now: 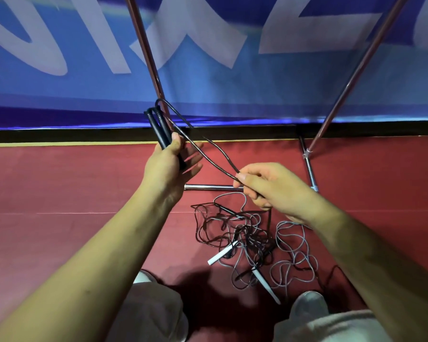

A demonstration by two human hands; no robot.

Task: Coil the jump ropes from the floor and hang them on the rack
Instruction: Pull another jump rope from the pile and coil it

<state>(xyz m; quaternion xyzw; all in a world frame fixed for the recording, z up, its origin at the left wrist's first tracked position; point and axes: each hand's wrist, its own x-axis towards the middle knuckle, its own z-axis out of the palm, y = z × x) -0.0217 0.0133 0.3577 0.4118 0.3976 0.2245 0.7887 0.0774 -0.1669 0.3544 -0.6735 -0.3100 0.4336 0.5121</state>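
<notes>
Right now: black rope [218,167] is stretched between both hands, and its tail drops off the right one into the tangle [247,235] on the floor [59,181], about 6 o'clock from frame centre.
Left grip [168,164]: closed round both black handles [158,127], which sit side by side and point up to 11 o'clock. Thumb is clamped over them. The fingertips are too blurry to read.
Right grip [269,186]: thumb and forefinger pinch two strands of the black rope together, with the other fingers curled underneath.
Rack [146,45]: reddish poles rise at 12 and 2 o'clock, and its chrome base bar [208,187] sits on the floor between the hands.
What could go wrong: my guess is that pulling more length will drag the grey rope [292,233] and its white handles [219,255] along, since the black and grey loops cross all through that pile. Yanking would probably just tighten a knot. The two pinched strands could also slide unevenly and make a lopsided coil, or a loop could snag the base bar.
Materials: the cords are thin, smooth and look plasticky, and they're springy enough to hold kinks. The black handles are slim, matte cylinders with ribbed ends. The white ones are slim and taper to a point. The floor is dull red matting, and there's a shiny blue banner [307,77] behind.
</notes>
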